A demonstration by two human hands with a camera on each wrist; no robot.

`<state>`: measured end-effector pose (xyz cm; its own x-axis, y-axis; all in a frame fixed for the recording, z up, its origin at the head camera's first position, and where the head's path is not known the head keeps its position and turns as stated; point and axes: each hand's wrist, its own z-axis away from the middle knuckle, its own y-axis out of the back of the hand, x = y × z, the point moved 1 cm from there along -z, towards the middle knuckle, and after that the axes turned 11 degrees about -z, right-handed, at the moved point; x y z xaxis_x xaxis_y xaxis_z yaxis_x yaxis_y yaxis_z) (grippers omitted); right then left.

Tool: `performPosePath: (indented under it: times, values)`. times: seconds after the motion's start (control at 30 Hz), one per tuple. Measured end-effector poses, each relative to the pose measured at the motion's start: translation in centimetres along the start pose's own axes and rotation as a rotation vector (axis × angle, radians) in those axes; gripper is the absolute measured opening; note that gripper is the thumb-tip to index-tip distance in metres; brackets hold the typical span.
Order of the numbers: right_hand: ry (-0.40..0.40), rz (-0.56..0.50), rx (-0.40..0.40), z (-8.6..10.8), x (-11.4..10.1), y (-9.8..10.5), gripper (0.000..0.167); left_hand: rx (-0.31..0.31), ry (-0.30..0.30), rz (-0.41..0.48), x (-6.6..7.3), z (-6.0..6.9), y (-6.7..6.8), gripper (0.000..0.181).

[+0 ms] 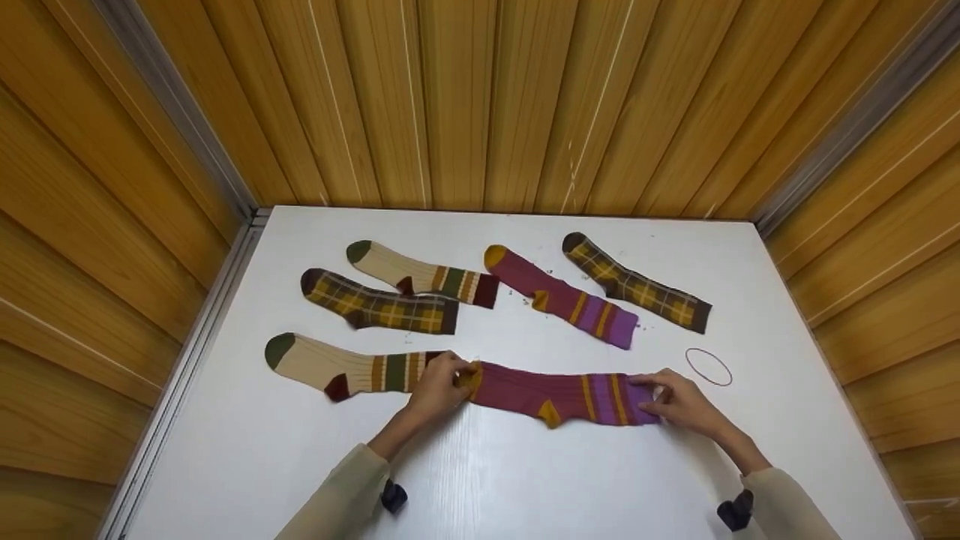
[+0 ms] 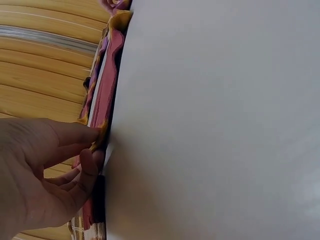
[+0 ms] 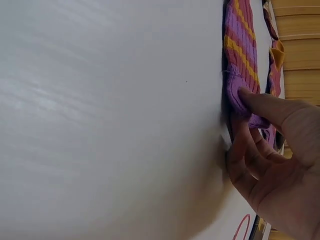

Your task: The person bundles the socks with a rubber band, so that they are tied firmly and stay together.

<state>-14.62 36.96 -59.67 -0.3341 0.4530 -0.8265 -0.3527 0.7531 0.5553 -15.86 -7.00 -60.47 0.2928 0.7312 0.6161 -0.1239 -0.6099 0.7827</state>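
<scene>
A maroon sock [image 1: 517,381] with purple and mustard stripes lies stretched sideways near the front of the white table. My left hand [image 1: 439,386] pinches its mustard toe, which also shows between thumb and fingers in the left wrist view. At the other end, my right hand [image 1: 679,401] pinches the purple cuff [image 3: 237,95], thumb on top and fingers beneath. Left of the maroon sock, a beige sock [image 1: 322,364] with a green toe lies flat, its dark red cuff partly hidden behind my left hand.
Farther back lie a second beige sock [image 1: 401,270], a brown and yellow plaid sock [image 1: 375,304], another maroon sock [image 1: 551,289] and another plaid sock [image 1: 637,285]. A thin red oval ring [image 1: 709,367] is on the table at right. Wooden panel walls [image 1: 480,105] enclose the table.
</scene>
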Motion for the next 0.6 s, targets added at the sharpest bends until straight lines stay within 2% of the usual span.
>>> performPosePath:
  times: [0.13, 0.27, 0.43, 0.6]
  values:
    - [-0.009, 0.041, 0.003, -0.2, 0.0, 0.5, 0.036, -0.006, -0.03, 0.01, 0.0, -0.7, 0.7, 0.026]
    - [-0.001, 0.062, 0.055, -0.7, 0.0, 1.8, 0.028, -0.003, -0.041, 0.065, -0.1, -2.2, 2.5, 0.035]
    - [-0.031, 0.046, 0.155, -1.9, 0.1, 3.1, 0.021, 0.026, -0.071, 0.074, -0.5, -5.2, 4.9, 0.033]
    - [-0.105, 0.016, 0.246, -3.2, 0.5, 3.2, 0.02, 0.064, -0.02, 0.053, -0.4, -8.3, 5.9, 0.018]
